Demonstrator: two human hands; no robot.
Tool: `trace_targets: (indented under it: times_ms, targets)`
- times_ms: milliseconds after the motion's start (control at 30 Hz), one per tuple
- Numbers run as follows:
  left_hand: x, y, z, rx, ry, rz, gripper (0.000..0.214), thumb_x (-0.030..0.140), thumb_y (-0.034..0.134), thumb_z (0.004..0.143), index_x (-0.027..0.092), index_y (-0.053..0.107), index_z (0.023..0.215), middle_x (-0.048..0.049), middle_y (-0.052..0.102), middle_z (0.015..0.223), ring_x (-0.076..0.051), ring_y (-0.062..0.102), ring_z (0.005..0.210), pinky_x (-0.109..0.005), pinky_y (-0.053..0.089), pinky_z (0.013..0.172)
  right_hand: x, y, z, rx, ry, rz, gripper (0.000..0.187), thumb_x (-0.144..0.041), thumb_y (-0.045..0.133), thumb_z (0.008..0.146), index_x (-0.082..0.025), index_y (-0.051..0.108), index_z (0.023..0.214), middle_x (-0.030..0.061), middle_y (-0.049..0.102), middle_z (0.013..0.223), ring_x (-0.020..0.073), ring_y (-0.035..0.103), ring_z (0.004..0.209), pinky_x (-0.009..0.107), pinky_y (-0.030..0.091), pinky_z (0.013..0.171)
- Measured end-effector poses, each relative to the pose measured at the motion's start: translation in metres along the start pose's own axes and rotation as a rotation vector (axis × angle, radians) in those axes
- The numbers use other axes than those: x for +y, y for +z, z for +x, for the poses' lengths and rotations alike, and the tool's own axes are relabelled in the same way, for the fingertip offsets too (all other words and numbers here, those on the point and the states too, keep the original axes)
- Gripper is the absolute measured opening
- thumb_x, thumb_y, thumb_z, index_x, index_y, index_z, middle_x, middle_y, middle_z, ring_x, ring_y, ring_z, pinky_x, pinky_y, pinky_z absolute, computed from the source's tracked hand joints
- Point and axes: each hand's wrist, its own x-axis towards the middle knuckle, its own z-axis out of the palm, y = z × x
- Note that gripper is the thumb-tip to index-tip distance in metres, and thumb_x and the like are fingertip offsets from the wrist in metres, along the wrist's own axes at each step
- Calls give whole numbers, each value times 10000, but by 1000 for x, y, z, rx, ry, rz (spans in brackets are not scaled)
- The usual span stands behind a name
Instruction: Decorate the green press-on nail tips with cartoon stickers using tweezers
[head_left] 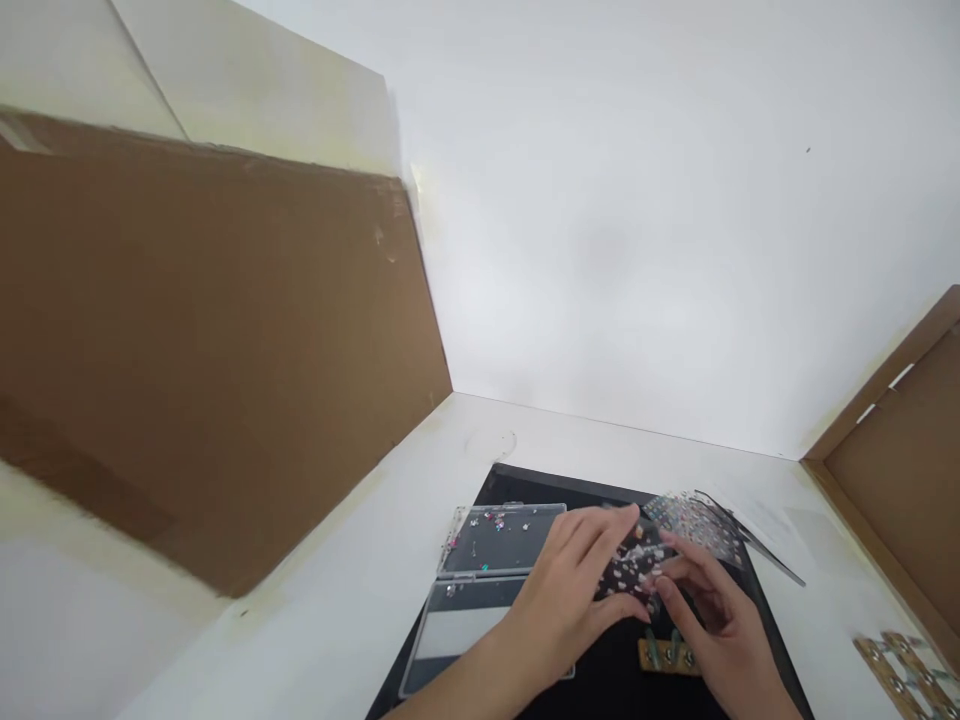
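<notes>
Left of the fingers, an open clear box (480, 575) with tiny gems (499, 520) lies on a black mat (600, 685). The left hand (574, 565) has its fingers closed on a clear packet (632, 568) of pale and pink bits, held up between both hands, a step that seems to call for a soft, steady grip next; its spotted side shows, but its ends are hidden, so I can't tell its long way or where it points. Below the right fingers is a wooden strip (667, 657), behind them a dotted sheet (694, 520), the right hand (724, 620) pinches the packet's right side, and tweezers (772, 557) lie past it.
</notes>
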Motion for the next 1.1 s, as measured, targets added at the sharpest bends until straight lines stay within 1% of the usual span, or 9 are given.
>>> trace_targets:
  times_ms: [67,133,167,233,300,367,600,800,1100]
  targets:
    - [-6,3,-7,-61,-247,-164,1099,697,897,863,393,318,1746,-128,459,1715,-355,452,1582,-513,513,1215,-3,3,-2,23,8,39,464,-565,722,1048,-315,702,1438,36,814,899,186,805,744,245,674,679]
    - [-6,3,-10,-138,-551,-406,1306,693,1001,736,368,284,1778,-142,222,1841,-417,246,1697,-591,418,1305,-5,5,-4,54,-9,113,561,-482,711,1073,-379,561,1603,25,821,937,176,792,700,258,673,645]
    - [-4,1,-10,-149,-688,-545,1368,671,1025,696,322,271,1783,-162,180,1848,-426,278,1679,-589,404,1314,-6,6,-6,70,-32,148,604,-437,704,1083,-414,500,1651,18,823,955,170,785,685,265,676,643]
    - [3,-1,-6,-120,-887,-839,1455,614,1024,635,246,204,1779,-234,255,1792,-374,596,1400,-519,547,1151,-8,6,-7,96,-96,146,583,-370,683,1097,-441,511,1649,11,822,967,154,768,652,257,671,634]
    - [11,-1,-2,-98,-975,-1045,1456,545,998,643,223,124,1762,-260,427,1653,-216,689,997,-405,596,917,-10,3,-7,96,-151,15,443,-346,678,1096,-406,663,1535,22,827,984,146,772,664,225,661,631]
    - [16,1,1,-68,-976,-1119,1392,469,981,680,215,108,1734,-208,570,1466,-130,637,846,-325,558,837,-11,-1,-6,88,-177,-114,322,-354,699,1081,-364,780,1393,45,841,1048,161,809,763,208,668,681]
    - [18,11,-8,0,-939,-1180,1231,441,1013,695,197,267,1643,-143,670,1268,-216,703,1066,-357,578,989,1,-10,-11,88,-234,-195,414,-459,801,1000,-280,802,1373,111,815,1314,249,831,1108,296,694,913]
    - [15,12,-10,-42,-927,-1105,981,650,1027,653,160,615,1397,-138,721,1215,-197,658,995,-352,560,962,13,-7,-14,88,-213,-221,451,-412,782,1020,-281,757,1450,99,820,1296,221,837,1026,285,695,903]
    - [18,8,-3,-75,-956,-1114,1021,836,985,604,139,665,1277,-52,682,977,-140,621,867,-282,567,829,15,-5,-16,55,-233,-242,605,-387,671,1090,-233,547,1662,94,820,1104,204,822,949,285,696,858]
